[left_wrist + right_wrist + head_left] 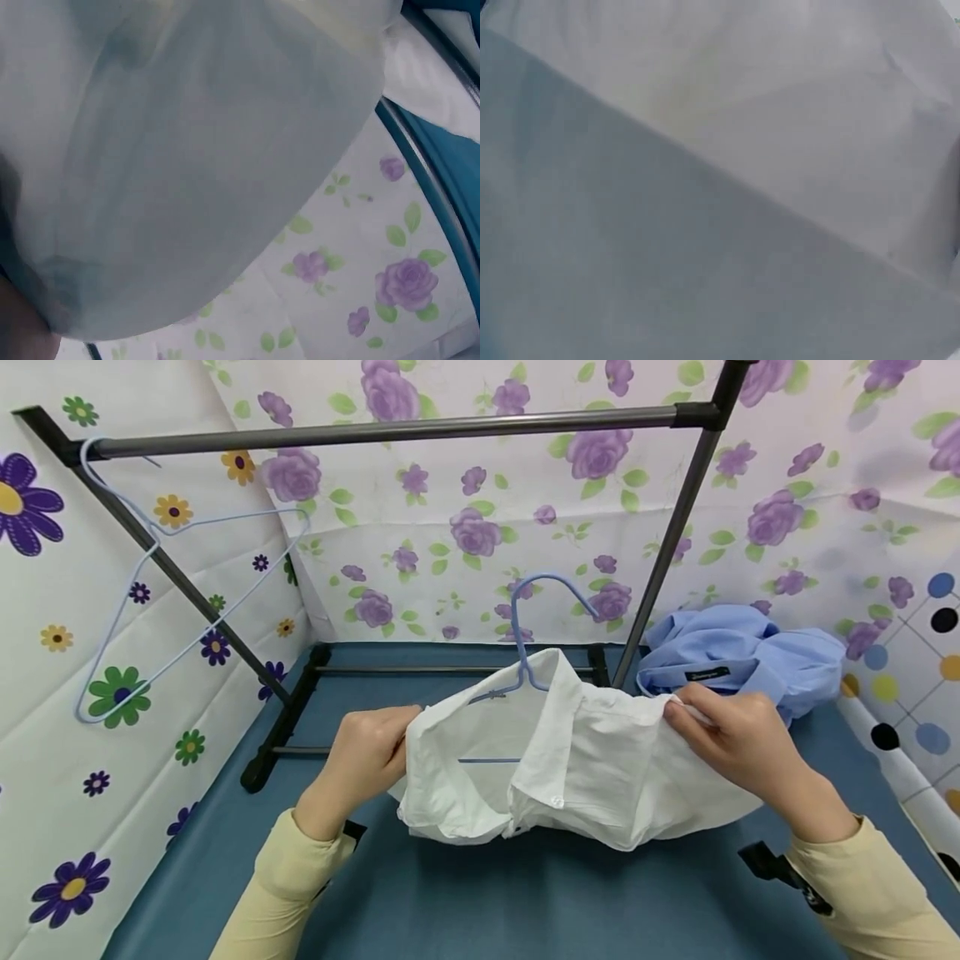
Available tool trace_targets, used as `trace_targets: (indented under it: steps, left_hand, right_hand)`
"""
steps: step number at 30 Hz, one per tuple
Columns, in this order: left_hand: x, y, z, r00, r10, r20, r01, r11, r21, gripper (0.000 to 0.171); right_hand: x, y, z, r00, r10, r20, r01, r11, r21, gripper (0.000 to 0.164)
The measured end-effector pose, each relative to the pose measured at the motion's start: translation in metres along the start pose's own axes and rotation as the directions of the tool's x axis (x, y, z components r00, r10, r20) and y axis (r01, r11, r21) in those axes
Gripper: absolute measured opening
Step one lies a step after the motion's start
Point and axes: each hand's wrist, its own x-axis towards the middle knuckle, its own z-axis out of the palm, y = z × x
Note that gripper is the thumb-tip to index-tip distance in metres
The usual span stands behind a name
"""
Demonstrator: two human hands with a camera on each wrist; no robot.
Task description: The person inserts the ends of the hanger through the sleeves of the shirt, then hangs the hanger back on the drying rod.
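Both hands hold up a white shirt (607, 752) by its shoulders in the head view. A blue hanger (517, 627) sits inside it, its hook rising out of the open collar and part of its lower bar showing through the front opening. My left hand (367, 747) grips the cloth at the left shoulder, fingers behind it. On the right, my right hand (738, 739) pinches the other shoulder between thumb and fingers. White cloth (202, 165) fills most of the left wrist view, and cloth (765, 135) covers nearly all of the right wrist view.
A dark metal rack (390, 437) stands behind the shirt, with a second blue hanger (225, 518) hooked at its left end. A crumpled light-blue garment (742, 652) lies at the back right of the blue-green table (547, 910). Flowered sheets (450, 485) enclose the back and sides.
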Motion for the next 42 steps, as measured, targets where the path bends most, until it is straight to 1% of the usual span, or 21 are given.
trace_targets:
  steps: [4, 7, 10, 12, 14, 15, 17, 19, 20, 21, 22, 23, 25, 27, 29, 31, 33, 36, 40, 41, 42]
  left_hand:
    - [0.001, -0.001, -0.010, 0.998, 0.012, -0.065, -0.010, 0.999, 0.031, 0.049]
    - [0.000, -0.004, -0.019, 0.994, 0.017, -0.112, -0.014, 1.000, 0.025, 0.050]
    - [-0.001, -0.007, -0.025, 0.986, 0.026, -0.165, -0.022, 0.999, 0.023, 0.052]
    - [-0.001, -0.009, -0.028, 0.979, 0.030, -0.202, -0.025, 0.999, 0.026, 0.054]
    - [-0.001, -0.011, -0.030, 0.971, 0.035, -0.234, -0.027, 0.999, 0.038, 0.055]
    - [-0.001, -0.012, -0.030, 0.967, 0.038, -0.251, -0.028, 0.999, 0.044, 0.056]
    - [-0.002, -0.013, -0.028, 0.959, 0.039, -0.279, -0.024, 0.998, 0.058, 0.057]
    - [-0.003, -0.013, -0.025, 0.956, 0.032, -0.290, -0.013, 0.998, 0.068, 0.058]
    - [-0.005, -0.013, -0.024, 0.956, 0.024, -0.293, -0.003, 0.997, 0.073, 0.058]
    - [-0.006, -0.013, -0.023, 0.955, 0.008, -0.297, 0.012, 0.998, 0.069, 0.058]
    - [-0.007, -0.013, -0.022, 0.955, -0.010, -0.296, 0.030, 0.998, 0.063, 0.059]
    - [-0.008, -0.013, -0.021, 0.955, -0.028, -0.294, 0.048, 0.997, 0.058, 0.059]
    - [-0.009, -0.013, -0.019, 0.954, -0.058, -0.293, 0.076, 0.996, 0.050, 0.058]
    - [-0.008, -0.012, -0.018, 0.951, -0.085, -0.297, 0.098, 0.995, 0.031, 0.058]
    - [-0.006, -0.011, -0.017, 0.951, -0.081, -0.298, 0.095, 0.995, 0.033, 0.058]
    - [-0.004, -0.010, -0.016, 0.952, -0.082, -0.295, 0.094, 0.995, 0.026, 0.058]
    - [-0.003, -0.009, -0.016, 0.953, -0.093, -0.289, 0.101, 0.995, 0.014, 0.059]
    - [-0.004, -0.010, -0.016, 0.954, -0.089, -0.287, 0.096, 0.995, 0.011, 0.059]
    - [-0.004, -0.011, -0.017, 0.954, -0.054, -0.293, 0.057, 0.998, 0.001, 0.058]
    - [-0.004, -0.011, -0.017, 0.957, -0.053, -0.284, 0.054, 0.999, -0.005, 0.058]
    - [-0.003, -0.011, -0.016, 0.960, -0.067, -0.272, 0.062, 0.998, -0.026, 0.059]
  right_hand:
    - [0.001, -0.001, -0.002, 0.999, -0.041, -0.032, 0.040, 0.999, -0.031, 0.048]
    - [-0.001, 0.002, -0.008, 0.996, -0.040, -0.083, 0.038, 0.999, -0.029, 0.051]
    - [-0.004, 0.008, -0.015, 0.992, -0.008, -0.124, 0.008, 1.000, -0.006, 0.053]
    - [-0.007, 0.013, -0.018, 0.992, 0.015, -0.123, -0.016, 1.000, -0.007, 0.054]
    - [-0.009, 0.018, -0.020, 0.994, 0.066, -0.084, -0.068, 0.997, -0.026, 0.053]
    - [-0.010, 0.019, -0.020, 0.993, 0.107, -0.051, -0.109, 0.993, -0.043, 0.049]
    - [-0.011, 0.021, -0.019, 0.977, 0.212, 0.029, -0.209, 0.974, -0.086, 0.036]
    - [-0.013, 0.022, -0.017, 0.941, 0.320, 0.106, -0.306, 0.943, -0.129, 0.024]
    - [-0.013, 0.021, -0.015, 0.921, 0.365, 0.137, -0.346, 0.927, -0.142, 0.021]
    - [-0.013, 0.021, -0.013, 0.907, 0.392, 0.154, -0.372, 0.917, -0.145, 0.021]
    - [-0.012, 0.020, -0.012, 0.900, 0.405, 0.161, -0.387, 0.912, -0.135, 0.024]
    - [-0.012, 0.020, -0.010, 0.905, 0.397, 0.154, -0.383, 0.917, -0.112, 0.027]
    - [-0.009, 0.018, -0.008, 0.930, 0.342, 0.130, -0.339, 0.940, -0.052, 0.032]
    - [-0.005, 0.016, -0.004, 0.966, 0.241, 0.099, -0.241, 0.970, -0.005, 0.038]
    - [-0.001, 0.014, 0.001, 0.989, 0.124, 0.082, -0.127, 0.992, 0.022, 0.044]
    - [0.004, 0.011, 0.005, 0.997, 0.022, 0.080, -0.024, 0.999, 0.023, 0.047]
    - [0.005, 0.009, 0.007, 0.996, -0.042, 0.077, 0.040, 0.999, 0.017, 0.042]
    - [0.003, 0.010, 0.007, 0.995, -0.063, 0.076, 0.060, 0.998, 0.030, 0.039]
    - [-0.001, 0.015, 0.004, 0.997, -0.011, 0.078, 0.007, 0.999, 0.052, 0.042]
    - [-0.002, 0.016, 0.005, 0.997, -0.002, 0.079, -0.003, 0.998, 0.061, 0.044]
    - [-0.003, 0.016, 0.005, 0.997, 0.006, 0.078, -0.012, 0.997, 0.071, 0.045]
